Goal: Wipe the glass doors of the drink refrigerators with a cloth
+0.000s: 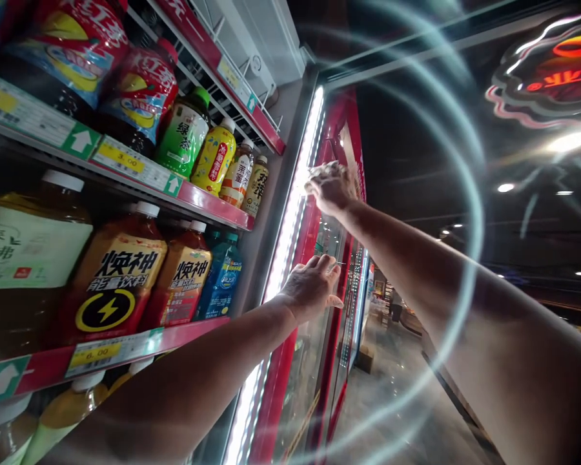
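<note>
I stand at an open drinks cooler. My left hand (314, 284) lies flat with fingers stretched out against the red frame of the neighbouring glass door (314, 361). My right hand (330, 184) reaches higher up and presses on the same red door frame (351, 139), fingers curled over its edge. Neither hand holds a bottle. The lit white strip (295, 200) of the cooler's side runs just left of both hands.
Shelves on the left carry bottled drinks: orange energy-drink bottles (116, 278), a blue bottle (223, 278), a green tea bottle (186, 132), a yellow bottle (214, 158). Price tags line the red shelf edges (126, 345). The open glass door (465, 194) reflects neon lights on the right.
</note>
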`<action>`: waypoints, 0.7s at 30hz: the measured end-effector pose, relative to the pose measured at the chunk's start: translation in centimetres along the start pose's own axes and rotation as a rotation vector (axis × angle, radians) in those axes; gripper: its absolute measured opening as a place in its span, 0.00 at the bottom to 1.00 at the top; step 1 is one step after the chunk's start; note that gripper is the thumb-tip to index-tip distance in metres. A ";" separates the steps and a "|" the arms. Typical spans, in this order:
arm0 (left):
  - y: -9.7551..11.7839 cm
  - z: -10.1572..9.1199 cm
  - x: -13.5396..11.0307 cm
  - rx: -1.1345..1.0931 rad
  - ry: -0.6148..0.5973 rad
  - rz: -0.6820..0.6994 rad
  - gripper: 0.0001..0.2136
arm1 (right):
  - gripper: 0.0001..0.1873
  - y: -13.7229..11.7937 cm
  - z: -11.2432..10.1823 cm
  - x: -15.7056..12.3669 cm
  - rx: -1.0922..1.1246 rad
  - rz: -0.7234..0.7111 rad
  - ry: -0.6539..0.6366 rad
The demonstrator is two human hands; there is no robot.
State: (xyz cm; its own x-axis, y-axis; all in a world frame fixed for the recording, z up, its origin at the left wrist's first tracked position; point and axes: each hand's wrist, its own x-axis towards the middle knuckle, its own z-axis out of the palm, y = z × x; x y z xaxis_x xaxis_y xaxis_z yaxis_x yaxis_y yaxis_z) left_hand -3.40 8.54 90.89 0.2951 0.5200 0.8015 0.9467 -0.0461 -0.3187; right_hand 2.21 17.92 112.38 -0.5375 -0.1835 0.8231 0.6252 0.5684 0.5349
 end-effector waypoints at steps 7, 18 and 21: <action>-1.7 0.8 0.9 -0.076 0.109 0.012 0.29 | 0.29 1.5 0.6 0.4 0.082 0.001 -0.019; -3.5 1.2 4.3 -0.189 0.092 -0.014 0.71 | 0.31 5.9 -2.5 -1.2 0.008 -0.054 -0.111; -3.6 0.9 6.0 -0.191 -0.030 -0.030 0.78 | 0.32 7.0 -3.7 -1.7 -0.007 0.045 -0.020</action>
State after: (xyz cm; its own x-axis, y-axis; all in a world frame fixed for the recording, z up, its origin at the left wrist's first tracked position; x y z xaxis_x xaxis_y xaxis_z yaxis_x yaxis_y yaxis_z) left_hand -5.18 12.58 96.44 0.2649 0.5488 0.7929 0.9632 -0.1897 -0.1905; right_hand 9.63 19.22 115.42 -0.5197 -0.1421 0.8424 0.6527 0.5702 0.4989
